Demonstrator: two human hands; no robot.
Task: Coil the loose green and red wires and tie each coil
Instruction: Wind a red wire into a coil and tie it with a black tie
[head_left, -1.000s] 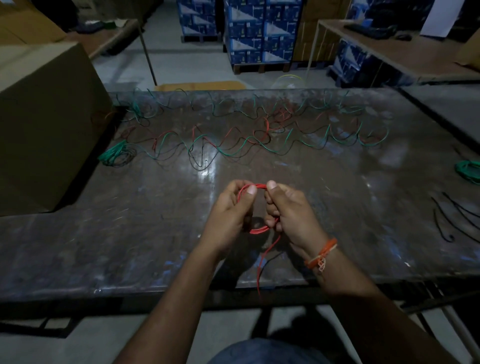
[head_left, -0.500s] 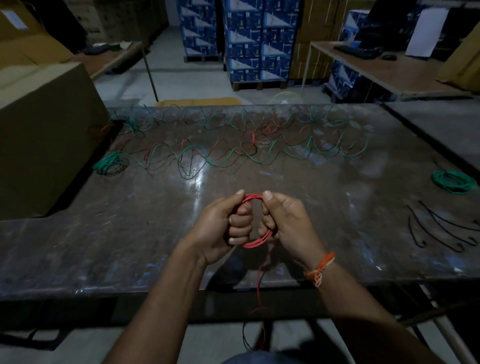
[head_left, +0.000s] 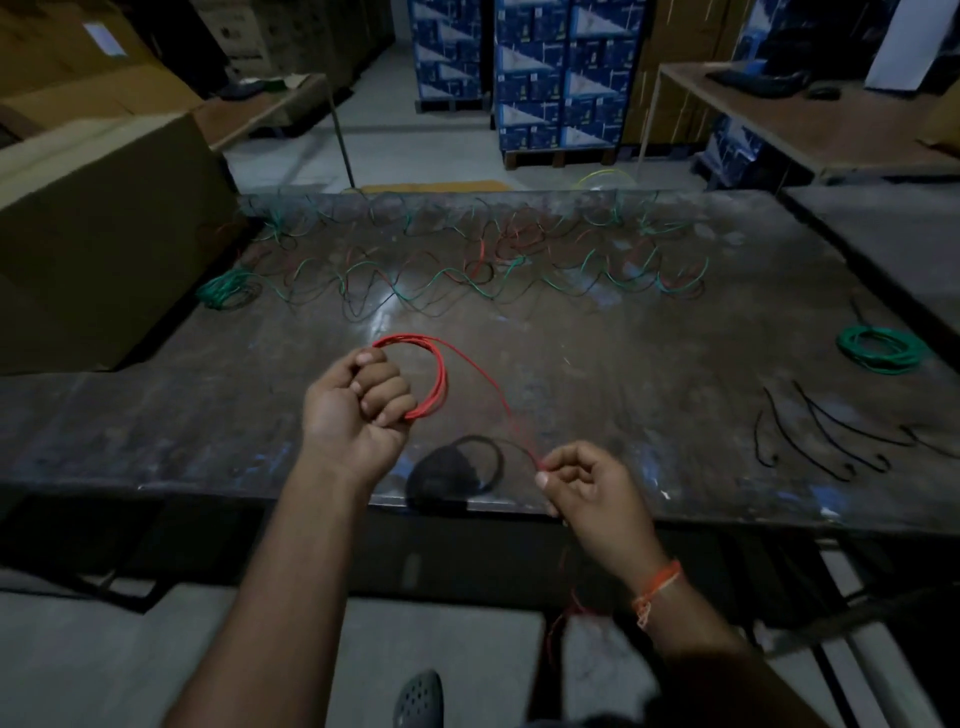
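Holding a red coil (head_left: 434, 382) above the near part of the dark table (head_left: 649, 374), the left hand (head_left: 358, 410) has its fingers curled round one side of the loops, so the coil stands out to the right of the fist. From the top of the coil one loose red strand (head_left: 485, 382) runs down and to the right to the right hand (head_left: 587, 480), which pinches it between thumb and forefinger just over the table's front edge. Both hands are apart from each other, and the strand is stretched between them. Below the right wrist, which wears an orange thread bracelet (head_left: 655, 590), more red wire hangs under the table, blurred.

In the same head view, farther on the table lies a long tangle of loose wires (head_left: 467, 270), green, red and dark, spread from left to right. A green coil (head_left: 878, 348) rests near the right edge, and another green bundle (head_left: 226, 288) lies at the left, next to a big cardboard box (head_left: 104, 234). Several short black ties (head_left: 831, 436) lie on the right, near the front.
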